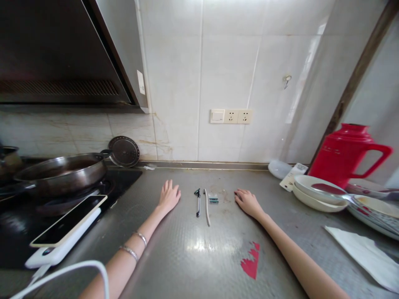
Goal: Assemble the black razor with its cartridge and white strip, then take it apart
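My left hand (pixel 170 195) lies palm down on the metal counter (pixel 174 265), fingers stretched out and holding nothing. Opposite it, my right hand (pixel 247 202) rests flat in the same way, also with nothing in it. Between the two hands sits a dark razor (pixel 198 202) with a grey handle, closer to the left one. Beside the razor is a slim, slightly curved white stick (pixel 207 207), its kind unclear. Just right of that, a small clear pack with dark green strips (pixel 213 199) lies on the counter; it looks like razor cartridges. Neither hand touches these things.
On the left are a black stove with a steel pan (pixel 62 176), and a phone (pixel 70 220) on a white power bank (pixel 62 241) with a cable. At right stand a red thermos jug (pixel 343 155), stacked bowls (pixel 318 199) and a white tissue (pixel 363 255). A torn red patch (pixel 252 263) is nearer me.
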The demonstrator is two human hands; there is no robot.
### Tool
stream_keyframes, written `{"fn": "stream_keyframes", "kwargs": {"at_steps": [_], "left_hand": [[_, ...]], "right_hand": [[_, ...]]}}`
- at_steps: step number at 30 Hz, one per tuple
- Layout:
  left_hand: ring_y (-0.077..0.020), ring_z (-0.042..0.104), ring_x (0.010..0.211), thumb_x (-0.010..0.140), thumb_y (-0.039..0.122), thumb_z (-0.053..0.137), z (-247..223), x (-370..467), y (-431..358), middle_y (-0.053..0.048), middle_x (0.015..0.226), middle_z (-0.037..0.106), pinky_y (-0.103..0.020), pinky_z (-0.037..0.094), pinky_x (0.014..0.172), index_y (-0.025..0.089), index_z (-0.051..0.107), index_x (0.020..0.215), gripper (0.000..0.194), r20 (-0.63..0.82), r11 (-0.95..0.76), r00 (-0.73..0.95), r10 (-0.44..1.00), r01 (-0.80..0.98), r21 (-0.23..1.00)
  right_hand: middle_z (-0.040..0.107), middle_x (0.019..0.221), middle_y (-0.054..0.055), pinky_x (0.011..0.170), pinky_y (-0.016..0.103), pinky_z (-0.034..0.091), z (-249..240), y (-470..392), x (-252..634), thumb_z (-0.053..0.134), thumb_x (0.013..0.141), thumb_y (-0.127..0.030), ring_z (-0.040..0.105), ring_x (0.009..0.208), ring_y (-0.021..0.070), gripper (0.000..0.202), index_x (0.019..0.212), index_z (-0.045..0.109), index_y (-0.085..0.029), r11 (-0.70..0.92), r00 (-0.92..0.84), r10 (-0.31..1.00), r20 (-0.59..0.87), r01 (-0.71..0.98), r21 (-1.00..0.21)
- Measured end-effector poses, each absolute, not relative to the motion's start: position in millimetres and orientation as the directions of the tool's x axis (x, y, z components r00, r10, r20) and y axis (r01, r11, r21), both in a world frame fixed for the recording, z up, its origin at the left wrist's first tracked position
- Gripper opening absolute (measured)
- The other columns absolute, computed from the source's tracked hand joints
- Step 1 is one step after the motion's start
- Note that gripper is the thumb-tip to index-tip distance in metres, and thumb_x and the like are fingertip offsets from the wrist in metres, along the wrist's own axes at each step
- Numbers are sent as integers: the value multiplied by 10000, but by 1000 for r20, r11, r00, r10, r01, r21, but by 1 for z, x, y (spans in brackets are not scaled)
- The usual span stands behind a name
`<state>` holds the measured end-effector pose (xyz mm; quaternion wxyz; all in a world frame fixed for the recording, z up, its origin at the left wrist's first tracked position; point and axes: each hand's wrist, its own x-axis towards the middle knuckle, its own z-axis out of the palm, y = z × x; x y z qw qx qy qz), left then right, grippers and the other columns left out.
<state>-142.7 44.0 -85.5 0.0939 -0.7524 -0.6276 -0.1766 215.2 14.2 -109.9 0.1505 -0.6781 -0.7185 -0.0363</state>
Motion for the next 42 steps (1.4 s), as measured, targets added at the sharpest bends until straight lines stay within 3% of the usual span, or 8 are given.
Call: {"fn": "stream_keyframes", "kwargs": {"at_steps": [7,27,31,35,39,42], "left_hand": [[-350,296,1273,850,412,336,-101,-157,59,-128,1357,410,-468,263,987,240,489,1247,459,221,-91,48,974,978,189],[-327,348,1238,839,412,355,-98,-156,59,-120,1329,444,-424,288,967,232,503,1236,460,240,-89,50,970,984,157],[-260,465,1109,828,364,398,-86,-152,56,-98,1148,581,-361,344,915,202,615,1021,332,326,-96,17,945,969,229],[-190,538,936,829,326,410,-66,-130,44,-72,896,640,-271,384,809,191,618,777,253,487,-323,180,855,919,227],[-157,587,713,815,348,438,-59,-95,30,-46,742,654,-245,385,646,189,620,702,267,319,-321,220,922,895,310],[-185,612,735,772,392,500,-63,-74,25,-51,766,674,-251,385,620,201,628,721,236,211,-261,200,957,912,316]], "right_hand": [[519,1261,117,929,381,347,-110,13,216,335,858,-321,426,1178,251,413,1165,571,-176,95,-54,962,268,985,-144],[505,1278,115,923,385,354,-106,10,213,309,871,-318,422,1182,256,419,1168,565,-171,88,-45,961,271,985,-148],[509,1274,115,930,375,344,-105,10,213,324,866,-314,422,1179,252,411,1166,568,-174,89,-42,961,273,983,-162],[513,1268,111,927,378,342,-107,11,214,341,859,-311,422,1177,252,402,1164,571,-186,84,-34,961,274,981,-174],[515,1265,115,929,373,339,-105,10,213,346,854,-310,427,1173,252,406,1164,572,-178,80,-31,961,274,983,-168],[516,1264,117,922,366,345,-102,8,212,343,856,-304,428,1172,251,403,1163,572,-177,81,-33,962,269,982,-170]]}}
